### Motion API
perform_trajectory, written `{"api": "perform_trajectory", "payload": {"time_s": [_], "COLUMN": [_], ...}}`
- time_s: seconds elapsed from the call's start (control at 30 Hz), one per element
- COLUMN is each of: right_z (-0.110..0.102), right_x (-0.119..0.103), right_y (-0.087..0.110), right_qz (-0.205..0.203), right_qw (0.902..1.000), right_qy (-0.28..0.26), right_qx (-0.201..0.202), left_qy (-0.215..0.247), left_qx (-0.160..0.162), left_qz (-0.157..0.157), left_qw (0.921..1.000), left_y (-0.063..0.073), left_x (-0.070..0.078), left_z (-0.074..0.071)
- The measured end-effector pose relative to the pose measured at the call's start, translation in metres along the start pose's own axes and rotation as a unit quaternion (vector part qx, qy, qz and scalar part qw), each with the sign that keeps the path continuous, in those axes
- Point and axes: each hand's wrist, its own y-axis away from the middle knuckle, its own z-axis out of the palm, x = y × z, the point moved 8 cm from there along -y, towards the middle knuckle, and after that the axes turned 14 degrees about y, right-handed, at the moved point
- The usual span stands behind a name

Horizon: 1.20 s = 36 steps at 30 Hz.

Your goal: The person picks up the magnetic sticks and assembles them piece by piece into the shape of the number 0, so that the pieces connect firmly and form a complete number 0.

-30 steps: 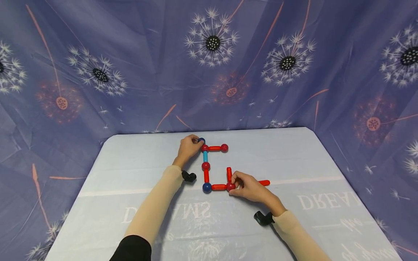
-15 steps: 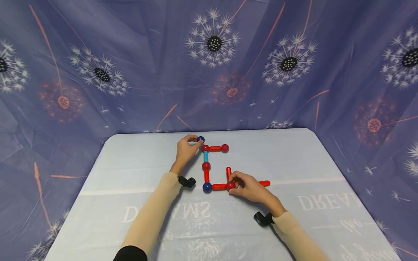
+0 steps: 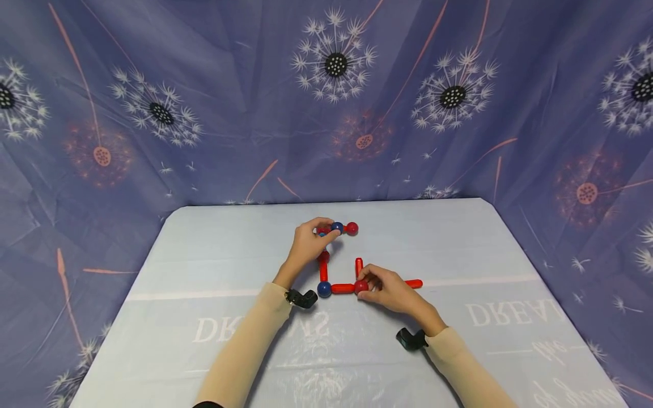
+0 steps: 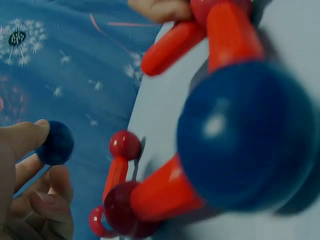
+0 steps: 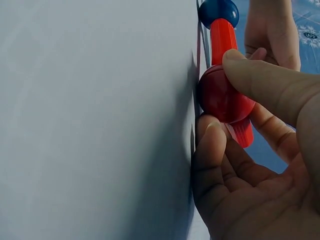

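Observation:
Between thumb and fingers my left hand [image 3: 307,242] pinches a blue ball [image 3: 337,228], seen held apart from the other pieces in the left wrist view. My right hand [image 3: 390,290] grips a red ball [image 5: 225,95] with its thumb and fingertips. A red rod [image 3: 343,289] joins that ball to a blue corner ball [image 3: 324,289]. From the corner another red rod [image 3: 323,271] runs back to a second red ball [image 4: 132,210]. Farther back is a red end ball [image 3: 352,229]. My left hand hides much of the far section in the head view.
One red rod [image 3: 359,267] points away from the gripped red ball. Another red rod [image 3: 414,283] shows to the right, partly behind my right hand. A pale printed cover [image 3: 433,238] lies on the table, and a dandelion-patterned cloth [image 3: 245,113] hangs behind it.
My left hand has drawn the blue ball away from the chain's far end, first slightly left, then right and nearer over the far rod. My right hand keeps its grip on the red ball.

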Motion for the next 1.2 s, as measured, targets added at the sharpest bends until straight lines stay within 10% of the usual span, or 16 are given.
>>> {"api": "perform_trajectory", "payload": {"time_s": [0.53, 0.97, 1.2], "right_z": [-0.004, -0.002, -0.001], "right_x": [-0.003, -0.001, 0.003], "right_y": [0.004, 0.001, 0.000], "right_qz": [-0.018, -0.019, -0.011], "right_qw": [0.9995, 0.9995, 0.9997], "right_qy": [-0.011, -0.018, -0.022], "right_qx": [0.022, 0.016, 0.007], "left_qy": [0.041, -0.045, -0.024], "left_qx": [-0.108, -0.179, -0.225], "left_qz": [-0.038, -0.016, -0.066], "left_qw": [0.9926, 0.9826, 0.9719], "left_y": [0.017, 0.015, 0.019], "left_x": [-0.003, -0.004, -0.012], "left_z": [0.038, 0.055, 0.065]}}
